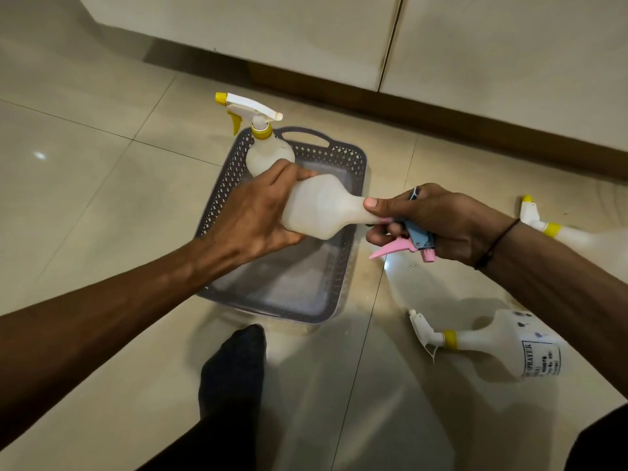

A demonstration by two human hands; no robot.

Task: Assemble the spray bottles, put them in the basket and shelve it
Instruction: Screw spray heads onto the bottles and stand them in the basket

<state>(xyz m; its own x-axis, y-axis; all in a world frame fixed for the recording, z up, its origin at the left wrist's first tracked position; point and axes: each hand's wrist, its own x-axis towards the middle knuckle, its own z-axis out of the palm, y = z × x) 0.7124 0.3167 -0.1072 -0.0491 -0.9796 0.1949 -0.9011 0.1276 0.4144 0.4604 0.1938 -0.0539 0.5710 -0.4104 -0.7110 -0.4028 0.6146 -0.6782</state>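
My left hand (249, 212) grips the body of a white bottle (323, 207) held sideways over the grey basket (343, 266). My right hand (431, 222) holds a blue and pink spray head (413, 241) at the bottle's neck, thumb on the neck. A white bottle with a yellow and white spray head (261, 144) stands upright in the basket's far left corner. Two more assembled bottles lie on the floor at right: one with a printed label (503, 345) near my right forearm, another (557, 229) partly hidden behind my wrist.
The basket sits on a glossy tiled floor (85, 198). White cabinet doors (306, 39) with a dark wooden plinth run along the back. My foot in a dark sock (234, 365) rests just in front of the basket.
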